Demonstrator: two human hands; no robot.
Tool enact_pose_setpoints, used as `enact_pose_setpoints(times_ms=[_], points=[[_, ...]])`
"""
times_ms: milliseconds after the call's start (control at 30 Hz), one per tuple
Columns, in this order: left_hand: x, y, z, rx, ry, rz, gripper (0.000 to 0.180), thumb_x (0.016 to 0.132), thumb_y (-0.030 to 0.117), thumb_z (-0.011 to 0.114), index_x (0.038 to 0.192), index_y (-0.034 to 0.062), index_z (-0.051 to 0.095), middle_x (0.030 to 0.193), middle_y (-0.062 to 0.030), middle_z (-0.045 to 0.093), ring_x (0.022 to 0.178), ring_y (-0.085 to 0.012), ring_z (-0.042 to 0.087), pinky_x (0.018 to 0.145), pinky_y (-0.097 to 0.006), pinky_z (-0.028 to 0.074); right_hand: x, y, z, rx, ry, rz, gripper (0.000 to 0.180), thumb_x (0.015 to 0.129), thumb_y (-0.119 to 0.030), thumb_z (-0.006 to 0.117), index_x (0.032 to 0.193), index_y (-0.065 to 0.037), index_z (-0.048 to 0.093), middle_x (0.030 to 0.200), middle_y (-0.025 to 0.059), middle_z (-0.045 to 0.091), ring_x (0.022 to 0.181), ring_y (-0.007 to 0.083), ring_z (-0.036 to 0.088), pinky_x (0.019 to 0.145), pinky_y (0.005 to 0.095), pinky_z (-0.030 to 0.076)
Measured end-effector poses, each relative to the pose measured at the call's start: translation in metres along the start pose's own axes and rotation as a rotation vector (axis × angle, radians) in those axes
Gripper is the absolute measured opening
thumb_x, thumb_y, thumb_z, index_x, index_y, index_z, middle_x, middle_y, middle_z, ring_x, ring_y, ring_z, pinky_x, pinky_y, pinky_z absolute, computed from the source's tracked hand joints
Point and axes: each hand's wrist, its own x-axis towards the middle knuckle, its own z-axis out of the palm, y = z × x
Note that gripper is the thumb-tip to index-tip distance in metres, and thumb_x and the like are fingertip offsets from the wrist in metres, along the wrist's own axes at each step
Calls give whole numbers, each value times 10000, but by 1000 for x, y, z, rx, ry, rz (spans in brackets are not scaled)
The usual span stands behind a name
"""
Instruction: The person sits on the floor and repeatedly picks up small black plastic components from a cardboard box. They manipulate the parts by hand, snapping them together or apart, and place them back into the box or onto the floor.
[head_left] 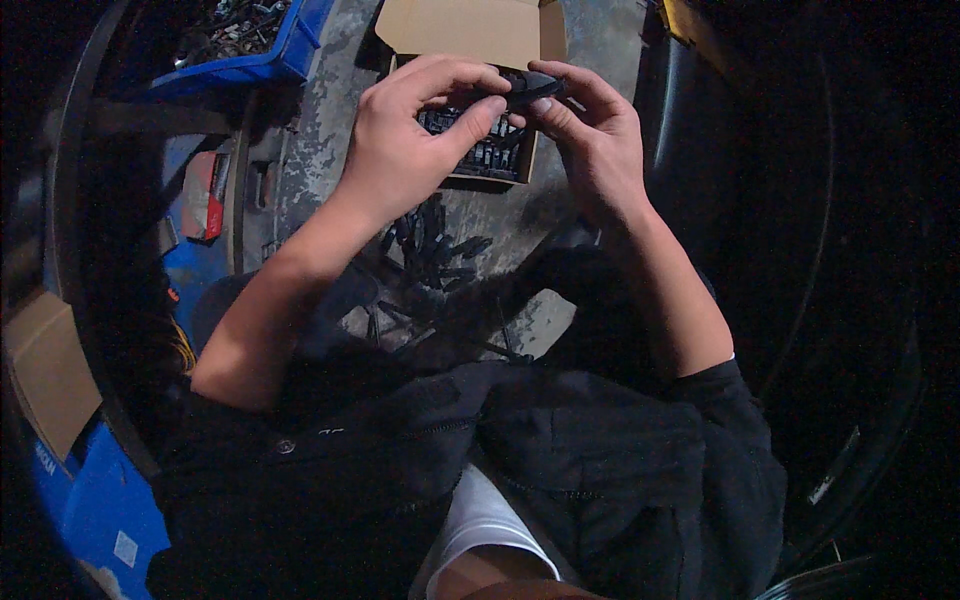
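Observation:
A small, dark, curved part point(537, 90) is pinched between both my hands; its exact kind I cannot make out. My left hand point(415, 125) grips its left end between thumb and fingers. At the other end, the thumb and fingers of my right hand point(598, 125) close on it. Below them stands an open cardboard box point(460, 28) with its flap folded back. Rows of dark parts point(490, 155) fill the box, partly hidden by my hands. Nearer to me, loose black parts point(435, 250) lie in a pile on the worn grey surface point(325, 130).
A blue bin point(300, 50) of small metal pieces stands at the far left. Below it are a red and grey box point(205, 195) and blue sheeting or boxes point(105, 500). A brown cardboard piece point(50, 370) sits at the left edge. Deep shadow covers the right side.

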Motion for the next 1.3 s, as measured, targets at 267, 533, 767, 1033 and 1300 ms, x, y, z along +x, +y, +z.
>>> enact_pose_setpoints(times_ms=[267,533,767,1033,1300], points=[[2,3,-1,136,5,91,202,872,127,741,1054,48,705,1051,-74,699,953,-149,677,831,-289,544,-2,3,-7,-61,-75,-99,306,902,-19,686,1201,25,641,1088,95,709,966,143,672,888,283,545],[3,7,-5,80,-74,-51,191,868,124,747,1031,38,696,992,-52,701,894,-129,675,800,-272,534,-7,3,-1,-135,-46,-127,293,903,-18,684,1193,13,652,1083,90,711,964,139,673,887,280,542],[5,5,-5,102,-61,14,160,870,149,725,980,39,690,886,-98,677,776,-194,668,712,-304,526,-8,4,0,-229,-18,-148,287,892,2,673,1179,8,661,1048,82,713,937,128,672,861,275,544],[3,3,-1,110,-34,35,163,887,145,700,994,30,659,899,-112,662,784,-234,664,712,-326,528,-12,3,4,-299,31,-162,268,885,-19,690,1153,-10,678,1005,78,713,906,115,667,818,266,539],[4,3,0,104,-70,20,163,892,139,691,1007,28,654,890,-123,652,785,-250,658,709,-328,529,-14,7,6,-318,71,-182,247,875,-21,703,1120,-7,685,1000,83,711,898,121,669,804,271,541]])
